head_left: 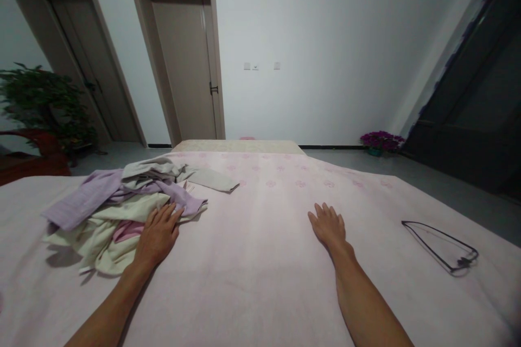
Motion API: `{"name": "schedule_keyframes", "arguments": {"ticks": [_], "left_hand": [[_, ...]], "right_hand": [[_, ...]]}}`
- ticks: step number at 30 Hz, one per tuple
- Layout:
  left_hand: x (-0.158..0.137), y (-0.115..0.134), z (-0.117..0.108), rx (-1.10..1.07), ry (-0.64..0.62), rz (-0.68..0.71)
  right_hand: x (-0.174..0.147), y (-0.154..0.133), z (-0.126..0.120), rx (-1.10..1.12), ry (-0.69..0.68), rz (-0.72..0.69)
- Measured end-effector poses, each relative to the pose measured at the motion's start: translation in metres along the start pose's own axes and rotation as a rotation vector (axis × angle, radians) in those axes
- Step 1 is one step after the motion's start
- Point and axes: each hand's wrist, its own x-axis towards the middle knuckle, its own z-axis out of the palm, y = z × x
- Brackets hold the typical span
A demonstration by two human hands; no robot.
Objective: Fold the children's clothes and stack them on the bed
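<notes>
A loose heap of clothes lies on the left of the pink cloth-covered surface [252,260]. In it I see a purple garment [87,200], a grey garment [148,171] on top with one sleeve stretched to the right, and a pale green garment [109,252] below. A bit of pink fabric [127,231] shows among the folds. My left hand [160,230] rests at the heap's right edge, fingers extended over the pale green and purple cloth. Flat on the pink cover, my right hand [329,227] has its fingers spread and nothing in it.
On the right of the cover lies a thin black frame with a clip-like piece [442,246]. Beyond the far edge are a wall, a closed door [187,65] and purple flowers in a pot [380,141]. A leafy plant [40,100] and red wooden furniture [36,152] stand left.
</notes>
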Motion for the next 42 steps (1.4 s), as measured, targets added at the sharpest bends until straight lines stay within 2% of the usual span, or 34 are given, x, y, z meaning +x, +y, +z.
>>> {"name": "schedule_keyframes", "arguments": {"ticks": [11,22,30,42], "left_hand": [[-0.001,-0.003,0.000,-0.009,0.006,0.005],[-0.002,-0.002,-0.003,-0.075,0.026,0.000],[-0.005,-0.005,0.004,-0.086,0.035,0.010],[-0.005,0.000,0.002,-0.122,0.066,-0.005]], "right_hand": [[0.004,0.002,0.010,-0.031,0.046,0.015],[0.007,0.007,0.018,-0.091,0.108,-0.029],[0.007,0.005,0.017,-0.067,0.112,-0.022],[0.007,0.004,0.015,-0.110,0.115,-0.032]]}}
